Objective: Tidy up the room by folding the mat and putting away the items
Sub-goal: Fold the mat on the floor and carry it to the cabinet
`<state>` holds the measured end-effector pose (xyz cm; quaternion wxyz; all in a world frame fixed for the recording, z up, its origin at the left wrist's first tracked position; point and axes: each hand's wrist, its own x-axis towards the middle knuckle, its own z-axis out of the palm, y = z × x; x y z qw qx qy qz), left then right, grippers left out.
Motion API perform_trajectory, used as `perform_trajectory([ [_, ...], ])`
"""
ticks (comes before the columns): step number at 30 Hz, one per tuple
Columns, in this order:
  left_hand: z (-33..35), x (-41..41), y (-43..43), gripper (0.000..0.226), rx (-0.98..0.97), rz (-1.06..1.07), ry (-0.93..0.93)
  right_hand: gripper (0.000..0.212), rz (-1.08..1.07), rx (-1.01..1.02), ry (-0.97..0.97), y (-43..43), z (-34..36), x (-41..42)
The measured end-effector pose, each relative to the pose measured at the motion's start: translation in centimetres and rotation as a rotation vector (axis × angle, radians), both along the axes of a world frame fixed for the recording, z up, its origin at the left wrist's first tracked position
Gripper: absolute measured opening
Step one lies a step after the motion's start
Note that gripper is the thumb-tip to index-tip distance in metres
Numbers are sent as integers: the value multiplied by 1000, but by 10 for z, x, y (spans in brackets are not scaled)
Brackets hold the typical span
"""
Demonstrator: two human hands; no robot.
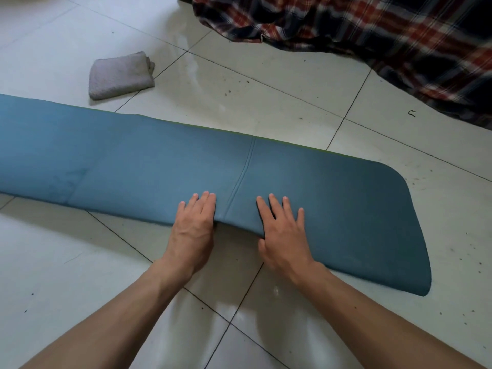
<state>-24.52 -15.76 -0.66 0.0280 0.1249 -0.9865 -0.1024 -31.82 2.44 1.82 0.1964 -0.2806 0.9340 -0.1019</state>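
A long blue mat (133, 166) lies folded lengthwise on the white tiled floor, running from the left edge to a rounded end at the right, with a crease line across its middle. My left hand (195, 225) and my right hand (282, 233) are at the mat's near edge, on either side of that crease. Their fingers lie straight on top of the mat. The thumbs go under the edge, which is raised a little off the floor between the hands.
A folded grey towel (121, 74) lies on the floor beyond the mat, at the upper left. A dark plaid blanket (386, 35) is spread over the floor at the upper right. The tiles (266, 97) carry dirt specks and wet smears.
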Motion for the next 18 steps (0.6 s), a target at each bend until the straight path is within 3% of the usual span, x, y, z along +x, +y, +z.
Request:
perform_trajectory([
  [6, 31, -23, 33, 52, 311, 100, 223, 87, -225, -406, -106, 6, 8, -4],
  [11, 57, -35, 71, 55, 461, 141, 258, 85, -330, -680, -173, 21, 8, -9],
  [16, 77, -39, 104, 60, 623, 95, 231, 114, -266, -726, -595, 37, 28, -38],
  [18, 80, -41, 108, 59, 663, 98, 237, 96, -234, -818, -786, 50, 42, -54],
])
